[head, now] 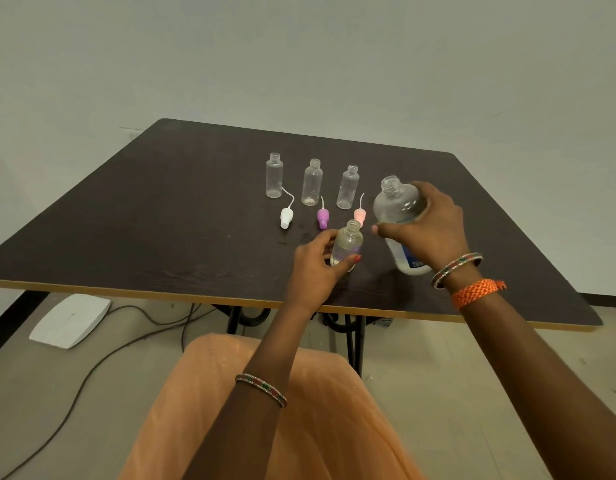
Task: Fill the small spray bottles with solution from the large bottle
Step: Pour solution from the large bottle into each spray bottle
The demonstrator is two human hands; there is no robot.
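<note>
My right hand [426,225] grips the large clear bottle [400,209], uncapped, standing on the dark table [144,209] and leaning slightly left. My left hand [317,263] holds a small open bottle [348,242] upright just left of it, with some liquid inside. Behind them three small clear bottles stand open in a row: left [274,174], middle [312,182], right [348,187]. In front of that row lie three spray caps with thin tubes: white [286,217], purple [323,217], pink [359,214].
The table's near edge [161,292] runs light-coloured across the view, with my lap in orange cloth below it. On the floor to the left lie a white flat block [69,320] and dark cables [133,337]. A pale wall stands behind the table.
</note>
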